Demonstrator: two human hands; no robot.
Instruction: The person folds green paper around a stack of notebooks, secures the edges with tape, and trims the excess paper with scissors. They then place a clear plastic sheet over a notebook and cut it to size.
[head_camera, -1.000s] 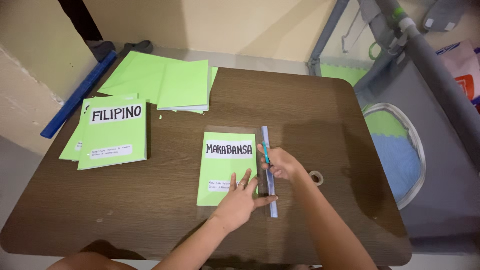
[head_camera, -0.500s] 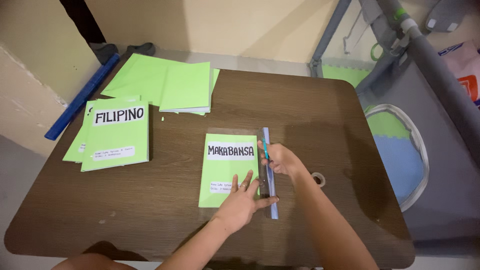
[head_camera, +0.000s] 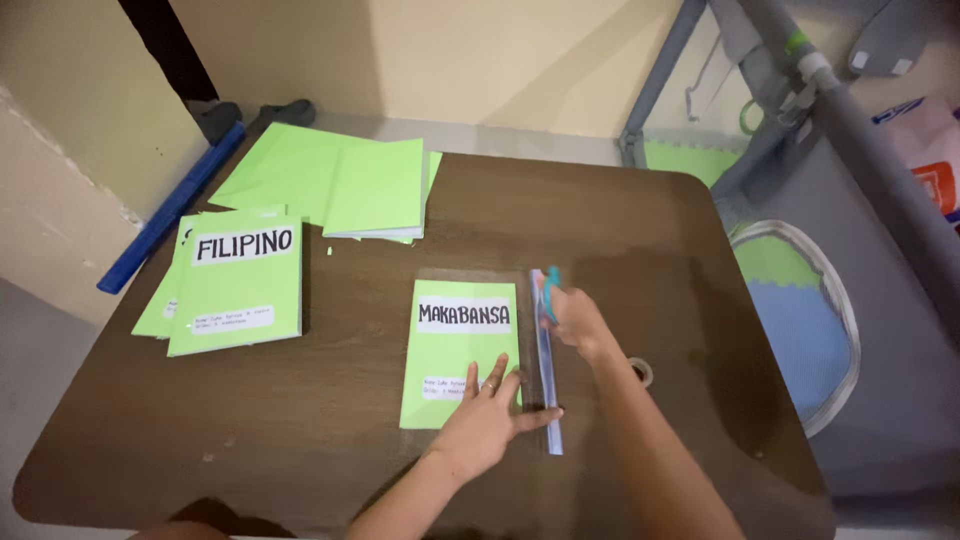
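Brown bench (head_camera: 620, 240) carried 1 green notebook (head_camera: 455, 355) near its front edge. Left hand (head_camera: 487, 420) pressed flat, fingers spread, on the clear ruler (head_camera: 548, 390). Right hand (head_camera: 575, 320) gripped a teal cutter (head_camera: 550, 285) against it.

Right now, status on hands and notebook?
Left hand flat on green notebook and ruler. Right hand grips teal cutter at ruler top. Tape roll beside forearm.

Upper left we see a stack of green notebooks (head_camera: 235, 290), loose green sheets (head_camera: 330, 180) behind, a blue tube (head_camera: 170, 210) against the wall, a tape roll (head_camera: 640, 371) centre-right.
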